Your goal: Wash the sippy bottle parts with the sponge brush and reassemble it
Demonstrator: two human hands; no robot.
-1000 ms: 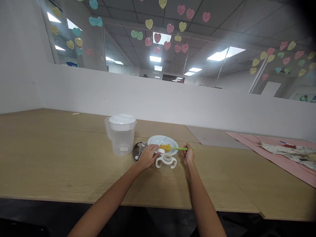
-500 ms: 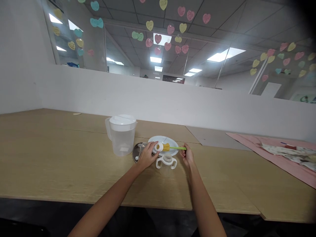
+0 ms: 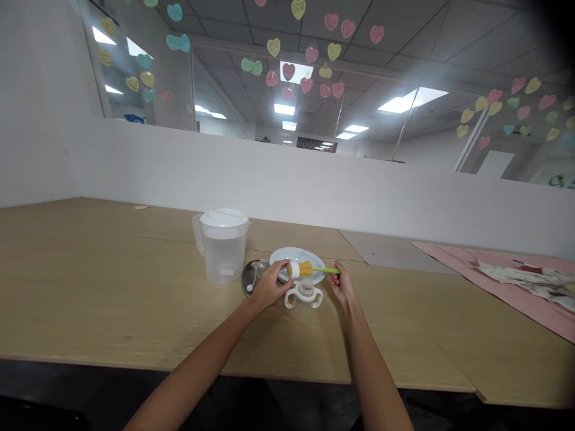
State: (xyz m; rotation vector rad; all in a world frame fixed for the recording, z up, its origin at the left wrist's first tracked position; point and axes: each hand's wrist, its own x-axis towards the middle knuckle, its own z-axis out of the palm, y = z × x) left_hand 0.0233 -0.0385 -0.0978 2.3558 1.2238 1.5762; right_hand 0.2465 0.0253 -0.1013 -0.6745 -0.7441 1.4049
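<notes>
My left hand (image 3: 271,284) is closed on a white bottle collar (image 3: 293,269), a short ring held over the near side of a white plate (image 3: 283,254). Pinched in my right hand (image 3: 343,283) is the green handle of a bottle brush (image 3: 306,269). Its yellow sponge head sits at the collar's opening, with some yellow showing through the ring. Just below stands a clear baby bottle (image 3: 304,305), upright and uncapped, with two white side handles. Beside my left hand, a round metal dish (image 3: 247,276) carries a clear bottle part with a white-ended straw (image 3: 253,284).
A lidded translucent pitcher (image 3: 224,254) stands left of the dish. Farther right lies a pink cloth (image 3: 467,272) with a patterned fabric and a pen on it. A grey sheet (image 3: 395,251) covers the table at the back. The white wall (image 3: 287,185) rises behind.
The collar has turned from facing me to more side-on, and the sponge head now sits in line with it, filling its opening. My right hand has barely moved.
</notes>
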